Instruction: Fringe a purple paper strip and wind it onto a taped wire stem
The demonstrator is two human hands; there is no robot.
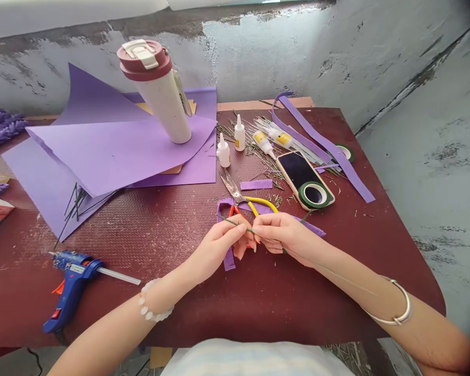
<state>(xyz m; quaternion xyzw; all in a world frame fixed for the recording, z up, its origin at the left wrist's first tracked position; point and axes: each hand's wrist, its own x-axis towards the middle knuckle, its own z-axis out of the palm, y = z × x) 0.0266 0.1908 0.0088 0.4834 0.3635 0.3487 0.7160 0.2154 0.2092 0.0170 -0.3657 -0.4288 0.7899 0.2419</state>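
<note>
My left hand pinches a thin green wire stem between thumb and fingers. Its tip sticks out to the upper left. Close beside it, my right hand has its fingertips closed on the other end of the stem. A bit of green tape shows behind the right hand. Beneath the hands lie scissors, their handles partly red and yellow and partly hidden, and a purple paper strip. A short purple paper piece lies just beyond. A roll of green floral tape rests on a phone.
A blue glue gun with a glue stick lies at left. A tumbler stands on purple sheets. Small glue bottles, wire stems, long purple strips and another tape roll are spread toward the wall.
</note>
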